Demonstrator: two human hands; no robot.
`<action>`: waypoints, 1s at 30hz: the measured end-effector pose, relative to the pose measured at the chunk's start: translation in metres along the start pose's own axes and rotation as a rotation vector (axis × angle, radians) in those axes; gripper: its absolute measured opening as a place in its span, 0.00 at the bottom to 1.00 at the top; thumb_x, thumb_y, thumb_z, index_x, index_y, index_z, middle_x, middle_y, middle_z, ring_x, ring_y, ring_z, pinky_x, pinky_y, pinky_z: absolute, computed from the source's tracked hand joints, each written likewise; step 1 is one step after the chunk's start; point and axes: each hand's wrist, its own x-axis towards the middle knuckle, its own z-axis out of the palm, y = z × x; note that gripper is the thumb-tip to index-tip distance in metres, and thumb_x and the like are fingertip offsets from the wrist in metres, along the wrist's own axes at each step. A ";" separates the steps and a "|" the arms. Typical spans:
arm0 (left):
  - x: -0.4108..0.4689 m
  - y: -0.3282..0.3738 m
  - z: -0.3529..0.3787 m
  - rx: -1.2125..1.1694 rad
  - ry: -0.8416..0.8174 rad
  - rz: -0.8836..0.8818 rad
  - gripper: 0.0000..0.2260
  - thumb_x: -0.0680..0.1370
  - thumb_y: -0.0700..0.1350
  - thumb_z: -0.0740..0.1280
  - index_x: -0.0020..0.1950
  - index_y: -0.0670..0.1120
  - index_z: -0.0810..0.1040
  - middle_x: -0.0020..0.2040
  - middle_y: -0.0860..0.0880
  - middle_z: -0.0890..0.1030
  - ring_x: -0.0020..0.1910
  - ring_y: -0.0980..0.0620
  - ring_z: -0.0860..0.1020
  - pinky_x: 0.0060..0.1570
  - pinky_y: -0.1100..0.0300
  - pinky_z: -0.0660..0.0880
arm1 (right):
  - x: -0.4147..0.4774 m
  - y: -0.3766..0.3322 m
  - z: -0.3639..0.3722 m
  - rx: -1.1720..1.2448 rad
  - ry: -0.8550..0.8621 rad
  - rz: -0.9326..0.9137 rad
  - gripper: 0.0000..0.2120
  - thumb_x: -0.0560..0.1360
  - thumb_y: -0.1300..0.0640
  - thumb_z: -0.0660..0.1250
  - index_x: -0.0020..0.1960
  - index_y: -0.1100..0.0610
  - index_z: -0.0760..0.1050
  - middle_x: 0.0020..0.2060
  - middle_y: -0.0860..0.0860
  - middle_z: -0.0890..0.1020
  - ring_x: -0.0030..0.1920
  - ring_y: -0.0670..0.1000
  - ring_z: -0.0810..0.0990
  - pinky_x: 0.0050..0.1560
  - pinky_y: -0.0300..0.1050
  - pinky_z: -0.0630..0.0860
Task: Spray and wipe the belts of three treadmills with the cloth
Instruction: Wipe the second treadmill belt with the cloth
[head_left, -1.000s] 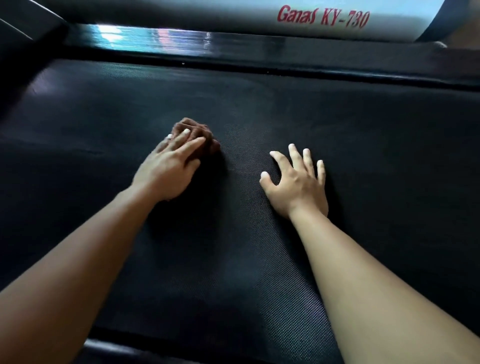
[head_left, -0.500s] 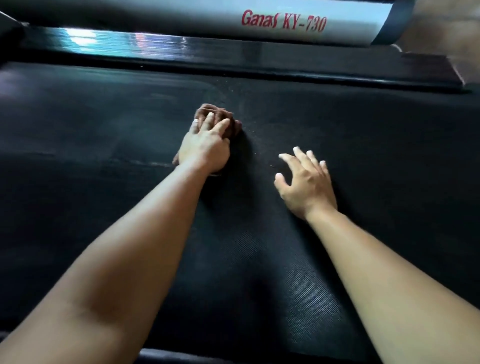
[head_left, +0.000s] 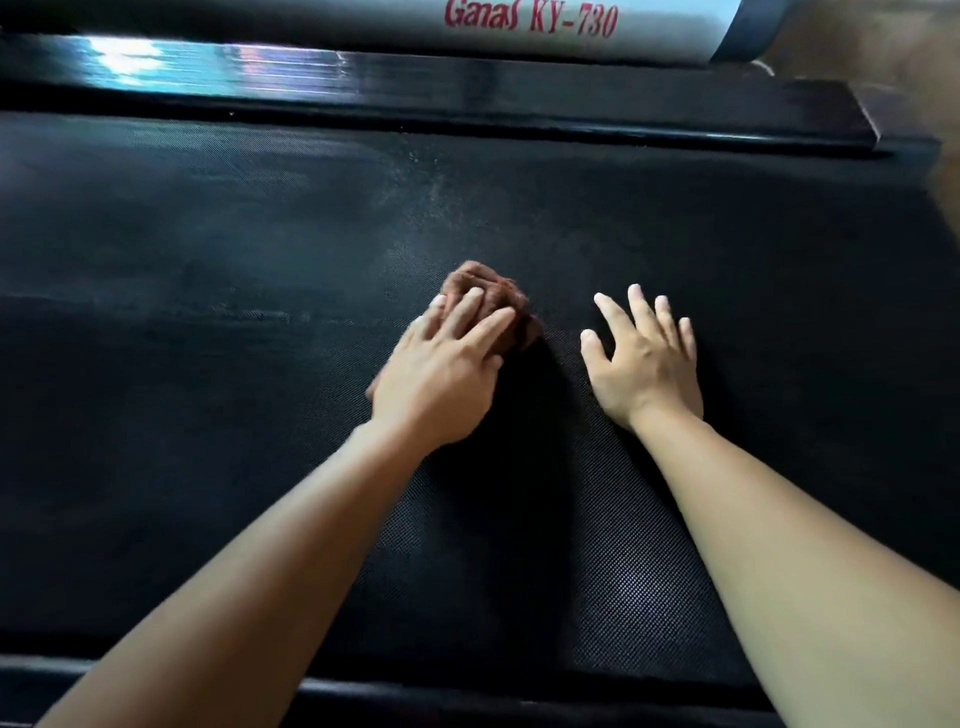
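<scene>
At the middle of the black textured treadmill belt (head_left: 208, 234), the left hand (head_left: 441, 374) only presses straight fingers on the bunched brown cloth (head_left: 488, 299), which could slip free; the right hand (head_left: 644, 364) lies splayed, empty.

1. A gym or fitness room, seen from very close above an exercise machine.
2. A wide, black, textured treadmill belt (head_left: 208, 234) fills nearly the whole view.
3. Along its far edge runs a glossy black side rail (head_left: 467, 88).
4. Beyond that, a silver housing (head_left: 337, 23) carries red lettering (head_left: 530, 20) reading "Ganas KY-730".
5. Blurred brown floor (head_left: 883, 41) shows at far right.
</scene>
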 end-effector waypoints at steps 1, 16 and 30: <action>-0.005 -0.013 -0.002 -0.002 0.014 -0.032 0.27 0.80 0.58 0.53 0.80 0.61 0.58 0.83 0.49 0.56 0.82 0.46 0.52 0.80 0.48 0.52 | -0.001 0.000 0.000 -0.001 0.005 0.002 0.26 0.81 0.41 0.51 0.78 0.43 0.58 0.81 0.51 0.53 0.80 0.55 0.48 0.79 0.56 0.42; 0.112 -0.040 -0.039 -0.050 0.129 -0.144 0.24 0.83 0.48 0.57 0.80 0.53 0.63 0.82 0.47 0.56 0.81 0.51 0.51 0.78 0.59 0.44 | 0.000 -0.004 0.004 -0.024 0.037 0.000 0.26 0.81 0.42 0.51 0.78 0.42 0.58 0.80 0.51 0.53 0.80 0.55 0.47 0.78 0.56 0.41; 0.038 -0.030 -0.009 -0.031 0.039 0.059 0.27 0.80 0.55 0.55 0.80 0.58 0.60 0.82 0.49 0.57 0.82 0.46 0.52 0.80 0.49 0.50 | 0.000 -0.003 0.002 -0.008 0.037 0.008 0.26 0.80 0.42 0.52 0.78 0.42 0.58 0.80 0.51 0.54 0.80 0.54 0.48 0.78 0.56 0.42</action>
